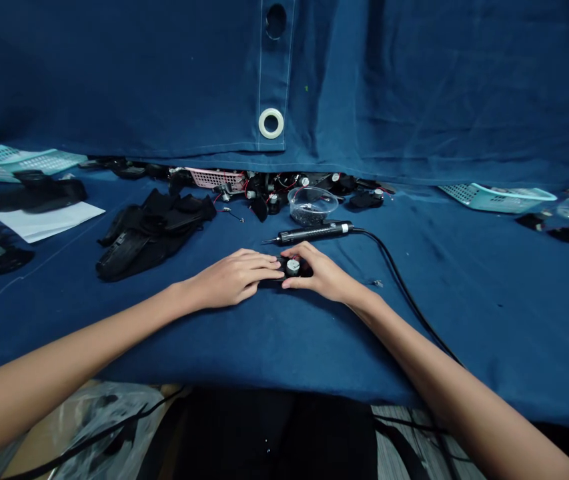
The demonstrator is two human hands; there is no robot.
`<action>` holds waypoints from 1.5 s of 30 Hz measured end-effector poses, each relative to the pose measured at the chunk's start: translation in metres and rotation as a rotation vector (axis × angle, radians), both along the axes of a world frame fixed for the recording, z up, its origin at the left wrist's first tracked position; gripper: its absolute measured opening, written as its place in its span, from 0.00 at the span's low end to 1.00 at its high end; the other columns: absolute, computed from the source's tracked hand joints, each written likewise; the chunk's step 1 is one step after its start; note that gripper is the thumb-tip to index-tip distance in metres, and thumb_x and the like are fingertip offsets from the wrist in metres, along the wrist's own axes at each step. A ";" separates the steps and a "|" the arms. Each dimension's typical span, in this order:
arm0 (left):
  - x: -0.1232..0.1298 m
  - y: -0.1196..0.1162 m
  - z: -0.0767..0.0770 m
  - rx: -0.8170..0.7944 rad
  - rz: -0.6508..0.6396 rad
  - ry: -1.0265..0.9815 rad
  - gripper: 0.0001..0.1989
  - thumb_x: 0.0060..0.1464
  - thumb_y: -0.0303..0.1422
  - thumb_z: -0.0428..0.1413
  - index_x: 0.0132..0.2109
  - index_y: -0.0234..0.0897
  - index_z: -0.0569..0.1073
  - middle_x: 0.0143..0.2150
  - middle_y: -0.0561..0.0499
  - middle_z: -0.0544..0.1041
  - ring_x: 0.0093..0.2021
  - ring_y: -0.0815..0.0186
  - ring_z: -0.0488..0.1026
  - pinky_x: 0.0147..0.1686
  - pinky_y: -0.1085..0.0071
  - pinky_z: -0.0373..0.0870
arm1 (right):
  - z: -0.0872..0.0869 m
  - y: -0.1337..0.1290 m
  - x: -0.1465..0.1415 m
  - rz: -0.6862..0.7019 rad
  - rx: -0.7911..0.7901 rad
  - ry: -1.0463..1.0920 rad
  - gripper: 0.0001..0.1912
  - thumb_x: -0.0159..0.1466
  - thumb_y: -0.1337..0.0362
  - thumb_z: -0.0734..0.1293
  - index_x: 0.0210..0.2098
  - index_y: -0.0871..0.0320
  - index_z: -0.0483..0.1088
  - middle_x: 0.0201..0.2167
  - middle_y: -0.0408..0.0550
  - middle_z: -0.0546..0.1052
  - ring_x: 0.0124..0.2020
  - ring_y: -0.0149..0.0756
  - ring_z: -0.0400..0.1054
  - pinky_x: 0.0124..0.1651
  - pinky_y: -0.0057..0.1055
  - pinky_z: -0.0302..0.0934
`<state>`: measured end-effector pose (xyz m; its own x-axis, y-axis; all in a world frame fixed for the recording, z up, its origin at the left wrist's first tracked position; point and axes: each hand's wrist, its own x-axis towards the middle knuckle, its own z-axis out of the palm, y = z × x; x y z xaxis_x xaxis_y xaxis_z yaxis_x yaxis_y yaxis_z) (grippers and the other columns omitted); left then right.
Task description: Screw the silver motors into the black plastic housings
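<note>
At the middle of the table, a small black plastic part with a round silver motor point(293, 267) lies between my hands. My left hand point(237, 277) holds its left end, with the fingers stretched together over the top. From the other side, my right hand point(321, 273) is closed around the part, thumb on the near edge and fingers on the far edge. Much of the part's black body is hidden under my fingers. Just beyond the hands lies a black electric screwdriver point(314, 232), its bit pointing left and its cable running off to the right.
A clear plastic tub point(313, 205) with small dark pieces stands behind the screwdriver. Black molded parts point(157, 230) are piled at left, near white paper point(51, 220). Along the hanging blue cloth point(164, 80) are a pink basket point(217, 179), wired motors and a turquoise basket point(499, 199).
</note>
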<state>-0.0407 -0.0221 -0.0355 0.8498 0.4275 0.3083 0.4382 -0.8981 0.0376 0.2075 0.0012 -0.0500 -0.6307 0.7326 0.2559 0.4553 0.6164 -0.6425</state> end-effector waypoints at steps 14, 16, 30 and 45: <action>0.013 -0.008 0.010 0.266 0.020 0.176 0.15 0.65 0.26 0.45 0.55 0.30 0.68 0.50 0.41 0.75 0.50 0.60 0.70 0.42 0.65 0.66 | -0.002 -0.005 0.000 -0.024 -0.007 0.042 0.32 0.55 0.47 0.70 0.54 0.56 0.64 0.51 0.51 0.66 0.53 0.40 0.63 0.56 0.40 0.59; 0.013 -0.008 0.011 0.258 0.027 0.188 0.15 0.65 0.26 0.44 0.55 0.31 0.68 0.50 0.42 0.75 0.50 0.60 0.70 0.42 0.65 0.66 | -0.001 -0.005 0.000 -0.034 -0.033 0.053 0.31 0.56 0.48 0.70 0.54 0.56 0.65 0.51 0.51 0.67 0.52 0.39 0.64 0.55 0.39 0.60; 0.010 -0.006 0.013 0.231 0.039 0.219 0.17 0.63 0.24 0.43 0.56 0.33 0.67 0.48 0.43 0.75 0.49 0.61 0.69 0.41 0.67 0.66 | 0.002 -0.003 0.004 -0.097 0.000 0.097 0.15 0.61 0.52 0.66 0.38 0.58 0.70 0.37 0.47 0.74 0.39 0.35 0.68 0.44 0.34 0.63; 0.026 0.010 0.042 -0.186 0.101 0.026 0.13 0.65 0.37 0.47 0.47 0.38 0.73 0.43 0.50 0.76 0.44 0.65 0.71 0.46 0.68 0.63 | 0.011 -0.006 0.002 -0.045 -0.122 0.133 0.18 0.60 0.57 0.67 0.48 0.55 0.67 0.43 0.46 0.75 0.45 0.34 0.69 0.51 0.35 0.61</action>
<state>-0.0144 -0.0126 0.0070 0.8065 0.5584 0.1942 0.5286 -0.8282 0.1861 0.2098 -0.0051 -0.0389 -0.5629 0.7902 0.2424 0.3872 0.5112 -0.7673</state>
